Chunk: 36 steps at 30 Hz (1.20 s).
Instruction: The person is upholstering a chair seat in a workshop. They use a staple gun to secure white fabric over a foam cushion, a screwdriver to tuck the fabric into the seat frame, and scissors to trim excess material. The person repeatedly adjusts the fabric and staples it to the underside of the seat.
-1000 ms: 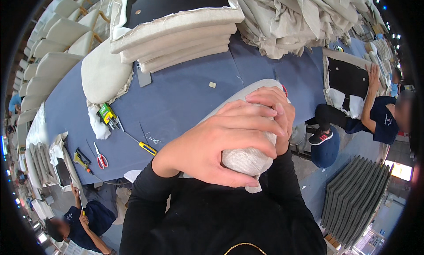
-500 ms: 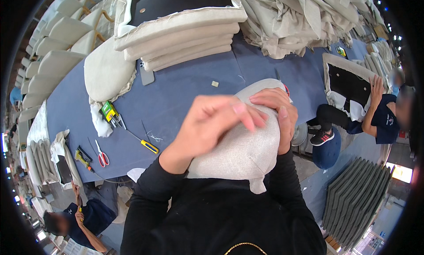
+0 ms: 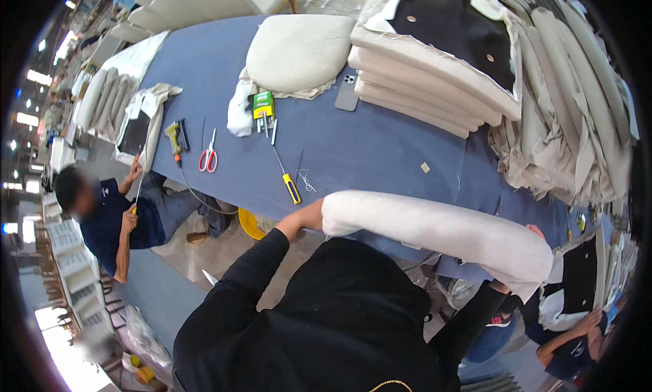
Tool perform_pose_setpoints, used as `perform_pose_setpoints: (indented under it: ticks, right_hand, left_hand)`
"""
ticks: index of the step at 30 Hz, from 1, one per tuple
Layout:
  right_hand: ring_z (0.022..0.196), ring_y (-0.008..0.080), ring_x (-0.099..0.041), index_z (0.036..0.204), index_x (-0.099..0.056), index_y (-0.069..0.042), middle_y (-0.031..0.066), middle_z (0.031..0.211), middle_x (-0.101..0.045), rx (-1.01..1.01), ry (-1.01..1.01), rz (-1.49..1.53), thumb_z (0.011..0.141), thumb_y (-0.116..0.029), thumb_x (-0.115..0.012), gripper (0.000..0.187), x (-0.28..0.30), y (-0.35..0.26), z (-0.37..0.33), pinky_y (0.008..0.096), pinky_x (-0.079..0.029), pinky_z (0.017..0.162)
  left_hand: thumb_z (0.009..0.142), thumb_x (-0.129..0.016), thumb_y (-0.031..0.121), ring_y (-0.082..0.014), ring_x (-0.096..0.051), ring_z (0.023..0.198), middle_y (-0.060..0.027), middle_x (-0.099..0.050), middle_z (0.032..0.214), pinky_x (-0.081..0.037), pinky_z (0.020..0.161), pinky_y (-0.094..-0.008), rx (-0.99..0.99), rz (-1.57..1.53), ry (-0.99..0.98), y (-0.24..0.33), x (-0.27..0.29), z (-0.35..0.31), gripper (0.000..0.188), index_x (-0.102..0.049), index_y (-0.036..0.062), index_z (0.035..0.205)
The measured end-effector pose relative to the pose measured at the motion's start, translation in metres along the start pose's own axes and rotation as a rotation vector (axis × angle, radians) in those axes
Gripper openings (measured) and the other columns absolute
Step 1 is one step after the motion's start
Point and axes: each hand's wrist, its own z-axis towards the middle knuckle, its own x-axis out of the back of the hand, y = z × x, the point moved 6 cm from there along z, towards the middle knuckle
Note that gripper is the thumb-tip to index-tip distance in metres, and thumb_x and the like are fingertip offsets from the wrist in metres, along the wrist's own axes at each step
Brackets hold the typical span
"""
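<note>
A padded chair back (image 3: 435, 229) in off-white fabric lies across in front of me, long edge up, along the near edge of the blue table. At its left end my left hand (image 3: 309, 215) holds it; the fingers go out of sight behind the fabric. My right hand (image 3: 501, 287) grips the right end from below, with a bit of finger showing at its upper edge. Past the chair back on the table lie a yellow-handled screwdriver (image 3: 291, 188), a tangle of white thread (image 3: 308, 181) and red-handled scissors (image 3: 208, 160).
A staple gun (image 3: 178, 139) with a hose and a green-yellow box (image 3: 263, 105) lie on the table (image 3: 231, 178). Beyond are a phone (image 3: 347, 93), a round cushion (image 3: 299, 49) and stacked padded panels (image 3: 428, 86). Co-workers sit left (image 3: 129, 215) and right (image 3: 570, 351). A yellow bucket (image 3: 251, 224) stands below.
The chair back has turned from end-on to lengthwise across me. My hands have gone from its top to its two ends. The view has swung left.
</note>
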Motion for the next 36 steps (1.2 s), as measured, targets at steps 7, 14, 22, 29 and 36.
perform_pose_setpoints:
  ticks: [7, 14, 22, 29, 36]
  right_hand:
    - [0.144, 0.0367, -0.056, 0.162, -0.045, -0.003, 0.0207, 0.162, -0.053, -0.039, 0.556, 0.359, 0.111, -0.041, -0.049, 0.063, 0.031, 0.005, -0.019, 0.0537, -0.041, 0.125]
    - [0.134, 0.0249, -0.059, 0.145, -0.058, -0.002, 0.013, 0.149, -0.06, 0.105, 0.699, -0.024, 0.111, -0.025, -0.052, 0.041, -0.018, -0.124, -0.027, 0.0386, -0.043, 0.114]
    - [0.138, 0.0346, -0.053, 0.127, -0.065, -0.002, 0.0206, 0.145, -0.058, 0.432, 0.138, -0.075, 0.088, -0.031, -0.085, 0.053, -0.17, -0.201, -0.055, 0.0481, -0.034, 0.123]
    - [0.111, 0.0323, -0.054, 0.089, -0.075, -0.008, 0.0112, 0.128, -0.06, 0.412, 0.281, -0.604, 0.082, -0.015, -0.089, 0.017, -0.166, -0.188, -0.088, 0.0435, -0.043, 0.099]
    - [0.141, 0.039, -0.051, 0.137, -0.057, -0.004, 0.0224, 0.152, -0.052, 0.433, 0.245, -0.367, 0.08, -0.025, -0.092, 0.07, -0.167, -0.185, -0.057, 0.0485, -0.037, 0.12]
  left_hand:
    - [0.077, -0.092, 0.02, -0.0277, -0.072, 0.122, -0.015, -0.076, 0.13, -0.053, 0.108, -0.0402, -0.459, -0.381, 0.377, 0.17, 0.071, 0.028, 0.063, -0.07, 0.0019, 0.134]
    - [0.07, -0.093, 0.023, -0.0348, -0.074, 0.112, -0.0129, -0.077, 0.12, -0.057, 0.096, -0.042, -0.532, 0.14, 0.272, 0.329, 0.066, 0.063, 0.065, -0.07, 0.0083, 0.129]
    - [0.069, -0.092, 0.019, -0.04, -0.073, 0.114, -0.0148, -0.076, 0.123, -0.058, 0.097, -0.0439, -0.529, 0.277, 0.239, 0.368, -0.01, 0.088, 0.067, -0.07, 0.0114, 0.132]
    - [0.072, -0.092, 0.018, -0.0409, -0.071, 0.118, -0.0148, -0.075, 0.126, -0.057, 0.099, -0.044, -0.491, 0.245, 0.283, 0.378, -0.02, 0.094, 0.069, -0.067, 0.0106, 0.135]
    - [0.074, -0.092, 0.021, -0.0403, -0.071, 0.118, -0.016, -0.074, 0.129, -0.057, 0.099, -0.045, -0.542, 0.258, 0.339, 0.369, -0.011, 0.091, 0.071, -0.066, 0.0089, 0.138]
